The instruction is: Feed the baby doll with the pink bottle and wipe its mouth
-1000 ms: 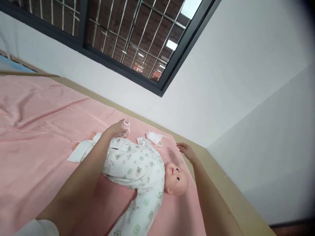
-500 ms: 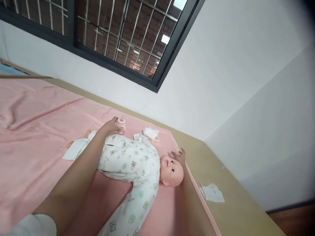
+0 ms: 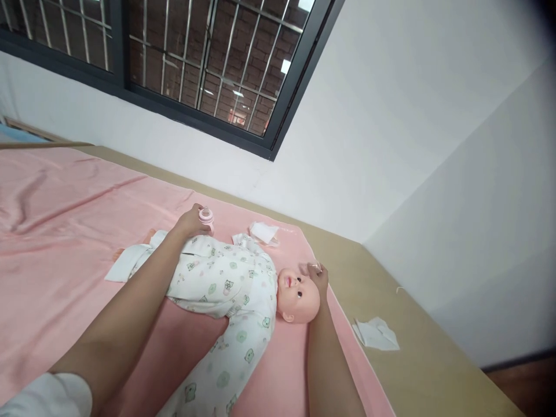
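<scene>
My left hand (image 3: 190,223) is wrapped round a baby bottle (image 3: 206,217) with a pink collar and clear top, beyond the doll's middle. The bottle's lower part is hidden by my fingers. A baby doll (image 3: 299,295) lies on its back in a white suit (image 3: 217,272) with a green animal print, its head to the right. My right hand (image 3: 319,278) is closed beside the top of the doll's head. Between its fingers shows a small clear, shiny piece that looks like a bottle cap. My left forearm crosses over the doll's legs.
A pink sheet (image 3: 78,202) covers most of the tan tabletop (image 3: 347,255). A white packet (image 3: 263,233) lies past the doll's shoulder, and folded white tissue (image 3: 377,334) lies near the right. A wall and a barred window (image 3: 208,63) stand behind.
My right hand's fingers have drawn in from spread to closed, and the clear piece now shows in them. The bottle's top tilts more toward me. The view has shifted slightly.
</scene>
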The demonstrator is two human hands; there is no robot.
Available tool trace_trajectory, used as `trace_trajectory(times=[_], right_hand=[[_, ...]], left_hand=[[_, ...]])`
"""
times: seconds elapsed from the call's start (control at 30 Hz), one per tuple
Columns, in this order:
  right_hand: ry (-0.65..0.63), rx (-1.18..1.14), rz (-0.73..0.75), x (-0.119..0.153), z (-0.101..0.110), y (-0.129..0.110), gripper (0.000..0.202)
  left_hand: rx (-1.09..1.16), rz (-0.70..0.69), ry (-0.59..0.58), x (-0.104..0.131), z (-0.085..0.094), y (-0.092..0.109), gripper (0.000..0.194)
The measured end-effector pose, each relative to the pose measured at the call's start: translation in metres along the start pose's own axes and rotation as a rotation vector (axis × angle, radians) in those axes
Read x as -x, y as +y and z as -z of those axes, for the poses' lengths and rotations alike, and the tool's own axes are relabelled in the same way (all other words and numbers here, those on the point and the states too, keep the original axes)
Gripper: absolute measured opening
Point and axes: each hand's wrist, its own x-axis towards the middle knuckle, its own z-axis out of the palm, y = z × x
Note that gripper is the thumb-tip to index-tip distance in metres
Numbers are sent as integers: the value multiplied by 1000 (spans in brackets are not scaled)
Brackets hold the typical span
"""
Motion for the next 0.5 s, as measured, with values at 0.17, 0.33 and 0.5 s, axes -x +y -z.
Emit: trace_trajectory(times=[0.17, 0.33, 0.5], right_hand=[[105, -237, -57, 4, 5, -8, 58], [81, -414, -36, 2, 6, -34, 58], [-14, -553, 113, 11, 10, -96, 55]], left_hand=[[-11, -14, 129, 5, 7, 15, 65], [134, -166, 249, 23, 21, 49, 60], [170, -582, 162, 56, 35, 92, 57]])
